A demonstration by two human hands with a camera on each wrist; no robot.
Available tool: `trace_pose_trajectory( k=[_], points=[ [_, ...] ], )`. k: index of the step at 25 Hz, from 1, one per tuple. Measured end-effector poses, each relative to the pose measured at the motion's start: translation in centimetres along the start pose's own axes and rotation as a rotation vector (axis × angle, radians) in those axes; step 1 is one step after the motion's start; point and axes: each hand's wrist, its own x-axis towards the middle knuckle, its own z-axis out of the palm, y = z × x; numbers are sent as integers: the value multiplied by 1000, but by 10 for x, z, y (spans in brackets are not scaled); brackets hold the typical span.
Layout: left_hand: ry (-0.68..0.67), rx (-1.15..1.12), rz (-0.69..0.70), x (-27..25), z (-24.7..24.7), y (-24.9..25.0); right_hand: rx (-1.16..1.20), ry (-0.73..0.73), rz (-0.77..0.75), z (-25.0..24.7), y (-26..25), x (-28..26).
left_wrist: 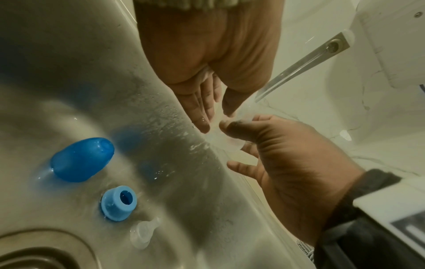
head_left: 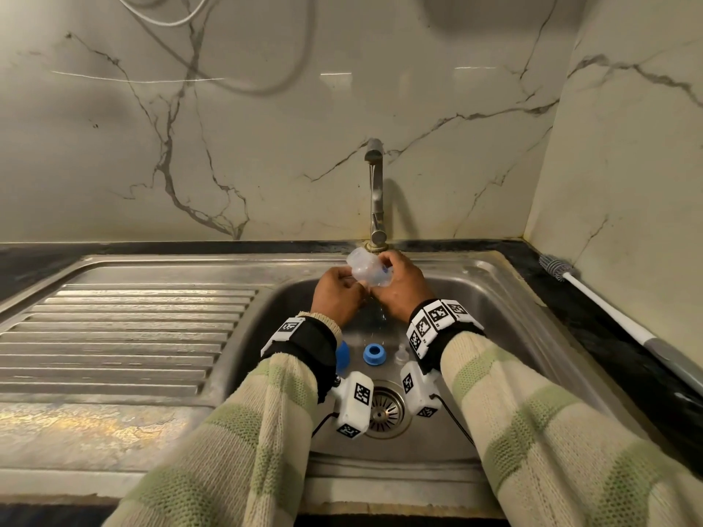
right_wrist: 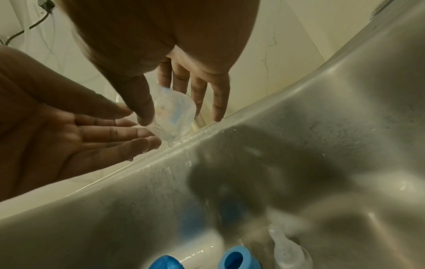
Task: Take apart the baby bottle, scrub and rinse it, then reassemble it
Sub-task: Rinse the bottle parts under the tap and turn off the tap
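The clear bottle body [head_left: 368, 267] is held tilted under the tap [head_left: 376, 192], over the back of the sink. My right hand [head_left: 399, 287] pinches the bottle body [right_wrist: 174, 116] between thumb and fingers. My left hand [head_left: 338, 294] reaches in from the left, and its straight fingers [right_wrist: 128, 132] touch the bottle's lower end. Water trickles off the bottle onto the sink wall. On the sink floor lie the dark blue cap [left_wrist: 81, 160], the light blue collar ring [left_wrist: 119, 204] and the clear nipple [left_wrist: 143, 233].
The steel sink [head_left: 494, 298] has its drain [head_left: 386, 408] near the front, between my wrists. A ribbed draining board [head_left: 125, 336] lies to the left. A long-handled bottle brush [head_left: 608, 310] rests on the dark counter at the right, against the marble wall.
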Motion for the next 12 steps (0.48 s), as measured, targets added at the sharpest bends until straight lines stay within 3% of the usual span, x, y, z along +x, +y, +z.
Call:
trace_pose_trajectory(
  k=[9,12],
  points=[
    [-16,-8,66,-9,0,6,-95,50,-97,4,5,5],
    [-35,-12,158,-15,-2,13,44,49,-37,2,8,6]
  ],
)
